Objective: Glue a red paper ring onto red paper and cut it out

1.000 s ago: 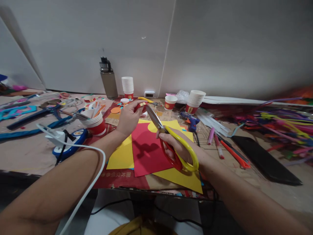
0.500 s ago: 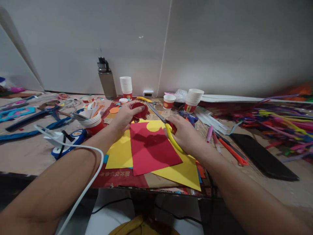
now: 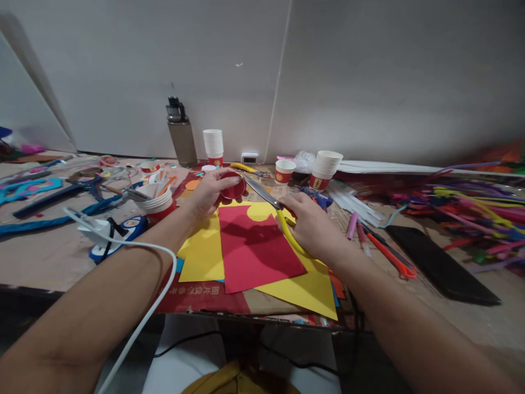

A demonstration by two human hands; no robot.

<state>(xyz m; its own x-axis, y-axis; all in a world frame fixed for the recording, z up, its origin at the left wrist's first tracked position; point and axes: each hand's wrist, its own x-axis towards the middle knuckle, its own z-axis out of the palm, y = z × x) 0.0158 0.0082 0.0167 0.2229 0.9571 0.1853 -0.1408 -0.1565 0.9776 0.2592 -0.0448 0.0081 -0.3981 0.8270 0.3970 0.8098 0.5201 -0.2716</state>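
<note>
My left hand point(image 3: 211, 192) pinches a round red paper piece point(image 3: 233, 187) by its edge, thumb on top. In my right hand point(image 3: 305, 218) is a pair of yellow-handled scissors point(image 3: 262, 191); the blades point up and left and meet the right edge of the red piece. Whether they are cutting into it I cannot tell. Below both hands lies a sheet of red paper point(image 3: 258, 254) on top of yellow paper sheets point(image 3: 303, 293). A yellow area with a curved outline shows at the red sheet's top edge.
Left stands a paper cup stack point(image 3: 158, 210) holding tools, near a blue-and-white device point(image 3: 133, 229) with a white cable. Behind are a bottle point(image 3: 182, 139), stacked cups point(image 3: 213, 143) and more cups point(image 3: 326, 167). Rightward lie a black phone-like slab point(image 3: 443, 265), pens and colourful pipe cleaners point(image 3: 484, 213).
The scissors' handles have come closer together and the blades look more closed beside the red piece. The red piece has tilted slightly. The view has shifted a little.
</note>
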